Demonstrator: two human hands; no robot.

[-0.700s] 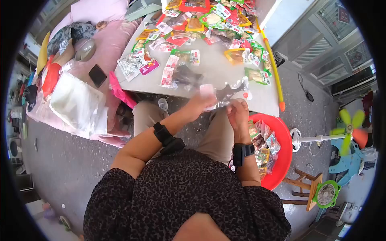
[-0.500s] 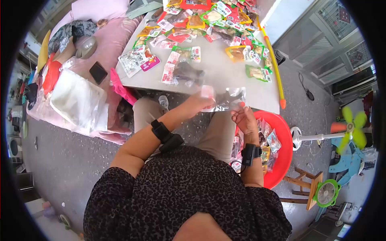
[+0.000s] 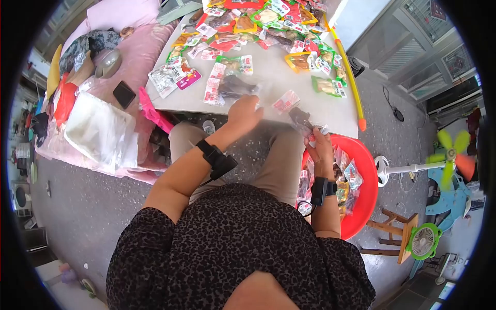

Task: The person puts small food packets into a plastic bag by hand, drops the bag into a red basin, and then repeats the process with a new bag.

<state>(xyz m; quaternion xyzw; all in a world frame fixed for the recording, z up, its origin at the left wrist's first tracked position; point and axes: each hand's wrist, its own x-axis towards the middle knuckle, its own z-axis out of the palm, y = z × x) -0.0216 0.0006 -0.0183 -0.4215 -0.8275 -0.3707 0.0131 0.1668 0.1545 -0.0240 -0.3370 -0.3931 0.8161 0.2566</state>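
Note:
My right hand (image 3: pixel 321 147) pinches the lower end of a clear snack packet (image 3: pixel 299 118) with dark contents and a red-and-white label, above the table's front edge. My left hand (image 3: pixel 245 113) is at the same edge, loosely bent with fingers a little apart and nothing seen in it. Just beyond it lies another clear packet with dark contents (image 3: pixel 237 87), beside packets with red-and-white labels (image 3: pixel 212 89). A green-edged packet (image 3: pixel 233 65) touches this group at its far side.
Many colourful snack packets (image 3: pixel 268 18) are heaped at the back of the table (image 3: pixel 279 77). A yellow pole (image 3: pixel 351 77) runs along its right edge. Packets fill a red basin (image 3: pixel 368 181) by my right arm. A pink-covered bed (image 3: pixel 139 51) is at left, a fan (image 3: pixel 450 155) at right.
My left hand has let go of the clear packet and moved left towards the packets on the table. My right hand keeps the packet, which now tilts with its label up and left.

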